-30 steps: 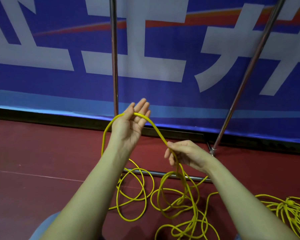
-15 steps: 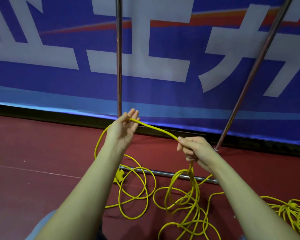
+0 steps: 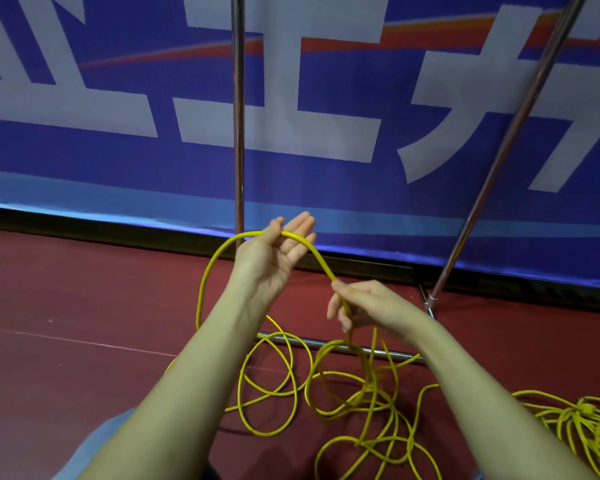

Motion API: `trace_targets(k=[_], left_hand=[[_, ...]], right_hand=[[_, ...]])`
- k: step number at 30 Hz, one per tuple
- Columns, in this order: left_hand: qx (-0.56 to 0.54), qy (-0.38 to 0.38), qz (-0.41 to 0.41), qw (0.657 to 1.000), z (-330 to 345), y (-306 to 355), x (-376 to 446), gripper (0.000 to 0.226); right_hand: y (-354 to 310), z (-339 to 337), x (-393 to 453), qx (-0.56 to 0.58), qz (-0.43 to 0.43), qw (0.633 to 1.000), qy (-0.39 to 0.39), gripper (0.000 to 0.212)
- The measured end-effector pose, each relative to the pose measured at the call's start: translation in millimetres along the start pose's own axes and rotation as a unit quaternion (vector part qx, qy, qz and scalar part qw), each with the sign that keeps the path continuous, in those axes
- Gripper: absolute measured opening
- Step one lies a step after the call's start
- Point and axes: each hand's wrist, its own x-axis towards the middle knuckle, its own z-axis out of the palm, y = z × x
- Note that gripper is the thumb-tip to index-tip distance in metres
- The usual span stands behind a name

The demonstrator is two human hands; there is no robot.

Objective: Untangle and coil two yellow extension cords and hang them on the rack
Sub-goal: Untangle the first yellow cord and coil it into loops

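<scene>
A yellow extension cord (image 3: 321, 263) arches between my two hands. My left hand (image 3: 274, 258) is raised palm-up, thumb pressing the cord against its fingers, and a loop hangs down from it on the left. My right hand (image 3: 364, 304) pinches the same cord lower and to the right. From there the cord drops into loose tangled loops (image 3: 361, 393) on the red floor. A second yellow cord (image 3: 582, 420) lies bunched at the far right. The metal rack's upright pole (image 3: 238, 116), slanted pole (image 3: 499, 161) and floor bar (image 3: 340, 348) stand just behind my hands.
A blue banner with large white characters (image 3: 118, 116) covers the wall behind the rack. The floor is dark red, with a thin line (image 3: 66, 337) running across on the left. A blue-clad knee (image 3: 94, 448) shows at the bottom left.
The cord between my hands went from taut to a rounded arch as my right hand came closer to the left. My left hand opened its fingers wider and rose slightly.
</scene>
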Motion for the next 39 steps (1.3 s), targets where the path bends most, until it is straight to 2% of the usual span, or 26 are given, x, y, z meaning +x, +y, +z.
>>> trace_targets(k=[5, 9, 11, 15, 20, 24, 27, 29, 33, 37, 39], left_hand=[[-0.076, 0.020, 0.020, 0.997, -6, 22, 3, 0.020], [-0.158, 0.007, 0.076, 0.985, -19, 40, 12, 0.022], [-0.140, -0.004, 0.075, 0.987, -23, 40, 15, 0.029], [0.035, 0.001, 0.033, 0.999, -21, 14, 13, 0.022], [0.079, -0.015, -0.028, 0.996, -11, -33, -2, 0.012], [0.040, -0.054, -0.071, 0.995, -6, -48, -8, 0.016], [0.033, -0.050, -0.057, 0.997, -2, -39, -5, 0.017], [0.020, -0.042, -0.039, 0.998, 3, -28, -4, 0.018], [-0.032, -0.018, 0.019, 0.999, 3, 3, 1, 0.023], [-0.067, -0.004, 0.027, 0.997, -8, 10, 8, 0.020], [-0.041, -0.005, 0.023, 0.999, -12, 5, 10, 0.021]], right_hand=[[29, -13, 2, 0.000, 0.030, 1.000, 0.002, 0.046], [34, -19, -1, 0.049, 0.020, 0.998, 0.020, 0.035], [31, -19, -2, 0.068, 0.008, 0.997, 0.035, 0.033], [18, -17, -4, 0.102, -0.010, 0.993, 0.061, 0.032], [1, -11, -7, 0.092, -0.037, 0.993, 0.068, 0.034], [-4, -12, -11, 0.088, -0.056, 0.992, 0.074, 0.036], [2, -13, -9, 0.097, -0.049, 0.994, 0.034, 0.039], [11, -15, -6, 0.059, -0.020, 0.998, 0.026, 0.044], [32, -18, -3, 0.016, 0.026, 0.999, 0.035, 0.045], [31, -18, 0, 0.037, 0.008, 0.997, 0.070, 0.037], [25, -16, 0, 0.046, -0.002, 0.995, 0.092, 0.039]])
